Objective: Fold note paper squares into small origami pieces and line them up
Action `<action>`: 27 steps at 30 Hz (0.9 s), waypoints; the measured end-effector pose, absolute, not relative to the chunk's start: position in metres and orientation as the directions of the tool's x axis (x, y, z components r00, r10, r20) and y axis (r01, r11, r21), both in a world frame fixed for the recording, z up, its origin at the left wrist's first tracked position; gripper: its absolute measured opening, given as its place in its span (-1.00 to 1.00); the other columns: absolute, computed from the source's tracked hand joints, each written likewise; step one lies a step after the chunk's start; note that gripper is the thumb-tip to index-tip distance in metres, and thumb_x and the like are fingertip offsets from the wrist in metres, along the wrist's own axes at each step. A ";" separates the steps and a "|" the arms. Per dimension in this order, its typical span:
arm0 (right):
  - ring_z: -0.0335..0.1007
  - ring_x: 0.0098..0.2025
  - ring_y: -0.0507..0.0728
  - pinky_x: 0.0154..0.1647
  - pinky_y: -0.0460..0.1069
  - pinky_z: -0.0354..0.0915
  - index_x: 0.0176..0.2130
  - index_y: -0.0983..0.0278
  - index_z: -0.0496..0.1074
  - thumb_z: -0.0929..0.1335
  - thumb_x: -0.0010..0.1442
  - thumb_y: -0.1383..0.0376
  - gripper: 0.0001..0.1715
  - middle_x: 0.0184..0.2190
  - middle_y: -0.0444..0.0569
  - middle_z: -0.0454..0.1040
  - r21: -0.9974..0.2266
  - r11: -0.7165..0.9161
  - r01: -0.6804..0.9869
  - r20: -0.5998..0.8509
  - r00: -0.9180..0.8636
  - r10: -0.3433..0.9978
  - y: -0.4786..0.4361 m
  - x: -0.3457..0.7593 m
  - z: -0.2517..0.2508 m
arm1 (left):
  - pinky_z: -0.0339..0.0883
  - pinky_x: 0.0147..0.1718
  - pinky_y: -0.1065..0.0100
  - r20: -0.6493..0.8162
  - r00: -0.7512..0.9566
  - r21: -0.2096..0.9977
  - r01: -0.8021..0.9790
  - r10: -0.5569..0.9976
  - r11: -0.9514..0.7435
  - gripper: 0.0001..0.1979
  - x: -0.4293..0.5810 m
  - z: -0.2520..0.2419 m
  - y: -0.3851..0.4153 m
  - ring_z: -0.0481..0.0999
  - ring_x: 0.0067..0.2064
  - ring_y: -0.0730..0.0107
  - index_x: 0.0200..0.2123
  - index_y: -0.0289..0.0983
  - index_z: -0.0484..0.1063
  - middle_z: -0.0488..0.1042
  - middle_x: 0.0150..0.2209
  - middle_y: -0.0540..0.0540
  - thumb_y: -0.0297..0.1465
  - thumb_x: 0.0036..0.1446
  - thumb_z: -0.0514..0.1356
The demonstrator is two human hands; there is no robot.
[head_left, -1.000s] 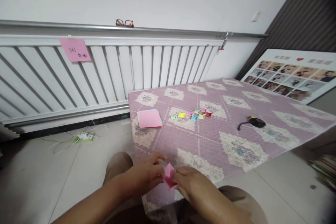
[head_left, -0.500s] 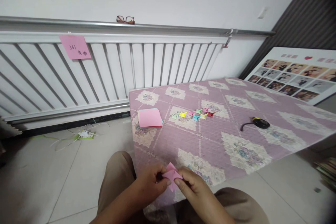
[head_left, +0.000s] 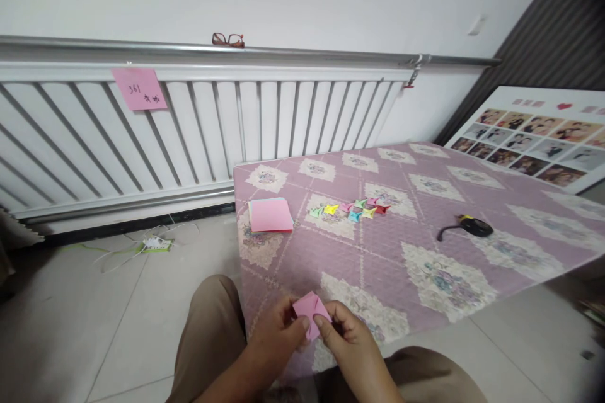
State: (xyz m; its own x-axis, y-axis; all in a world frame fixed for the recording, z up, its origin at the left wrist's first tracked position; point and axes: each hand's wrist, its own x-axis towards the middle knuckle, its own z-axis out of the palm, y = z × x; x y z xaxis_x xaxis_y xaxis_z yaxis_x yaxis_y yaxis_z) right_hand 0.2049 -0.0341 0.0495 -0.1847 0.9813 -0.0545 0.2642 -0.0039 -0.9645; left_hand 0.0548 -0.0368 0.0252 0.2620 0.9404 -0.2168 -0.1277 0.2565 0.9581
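Observation:
A small folded pink paper (head_left: 309, 310) sits pinched between both my hands at the near edge of the quilted pink mat (head_left: 425, 227). My left hand (head_left: 278, 334) grips its left side with thumb and fingers closed. My right hand (head_left: 347, 330) pinches its right side. Farther back on the mat lies a stack of square papers (head_left: 270, 215), pink on top. To the right of the stack, several small folded paper shapes (head_left: 352, 208) in mixed colours lie in a loose row.
A black object with a strap (head_left: 470, 226) lies on the mat's right part. A white radiator (head_left: 189, 132) runs along the wall with a pink note (head_left: 139, 89) stuck on it and glasses (head_left: 228, 40) on top. Cords (head_left: 151, 243) lie on the tiled floor. A photo board (head_left: 534, 138) leans at right.
Both hands have drawn a little nearer to me and lower in view, and the pink paper has been turned and refolded between the fingers. Nothing on the mat has moved.

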 end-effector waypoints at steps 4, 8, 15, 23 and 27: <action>0.31 -0.53 0.05 -0.41 -0.05 0.25 -0.44 0.21 0.28 0.25 0.19 0.01 -0.64 -0.59 -0.18 0.35 -0.992 -0.063 0.107 -0.089 -0.259 0.962 -0.035 0.202 0.046 | 0.19 -0.54 0.42 -0.341 0.321 0.917 -0.095 0.883 0.388 -0.62 0.058 0.023 -0.040 0.32 -0.57 0.53 -0.30 -0.33 0.33 0.39 -0.52 0.02 -0.10 0.04 0.14; 0.26 -0.57 0.03 -0.46 -0.07 0.21 -0.45 0.21 0.27 0.22 0.22 -0.01 -0.60 -0.65 -0.20 0.33 -0.990 -0.077 0.122 -0.106 -0.250 0.963 -0.036 0.202 0.050 | 0.18 -0.56 0.42 -0.400 0.317 0.881 -0.127 0.860 0.456 -0.51 0.061 0.025 -0.040 0.31 -0.61 0.53 -0.30 -0.34 0.32 0.38 -0.57 0.04 -0.01 -0.08 0.19; 0.24 -0.53 0.04 -0.47 -0.08 0.19 -0.49 0.22 0.29 0.29 0.12 -0.08 -0.56 -0.62 -0.18 0.30 -0.956 -0.051 0.289 -0.076 -0.076 0.994 -0.032 0.205 0.045 | 0.14 -0.59 0.43 -0.441 0.308 0.854 -0.143 0.843 0.500 -0.51 0.064 0.024 -0.039 0.28 -0.64 0.56 -0.39 -0.32 0.31 0.39 -0.60 0.04 0.00 -0.19 0.24; 0.21 -0.54 0.04 -0.47 -0.09 0.18 -0.49 0.21 0.28 0.29 0.11 -0.07 -0.57 -0.61 -0.20 0.28 -0.957 -0.008 0.289 -0.022 -0.044 0.999 -0.031 0.202 0.040 | 0.17 -0.58 0.42 -0.493 0.288 0.806 -0.203 0.821 0.555 -0.46 0.068 0.015 -0.039 0.29 -0.65 0.55 -0.38 -0.29 0.29 0.36 -0.62 0.08 0.00 -0.29 0.29; 0.16 -0.54 0.03 -0.50 -0.09 0.15 -0.54 0.21 0.25 0.28 0.12 -0.08 -0.54 -0.62 -0.20 0.24 -0.956 0.000 0.295 -0.017 -0.056 0.998 -0.031 0.203 0.041 | 0.17 -0.58 0.43 -0.472 0.294 0.822 -0.195 0.831 0.536 -0.49 0.067 0.016 -0.040 0.29 -0.64 0.56 -0.40 -0.31 0.31 0.35 -0.61 0.07 0.00 -0.26 0.29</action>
State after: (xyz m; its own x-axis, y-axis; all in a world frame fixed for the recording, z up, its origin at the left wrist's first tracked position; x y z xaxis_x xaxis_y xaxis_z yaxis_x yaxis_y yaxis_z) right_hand 0.2028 -0.0307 0.0412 -0.0559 0.9983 -0.0174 0.2946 -0.0002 -0.9556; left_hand 0.0665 -0.0402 0.0156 0.2936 0.8312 -0.4721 -0.1953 0.5356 0.8216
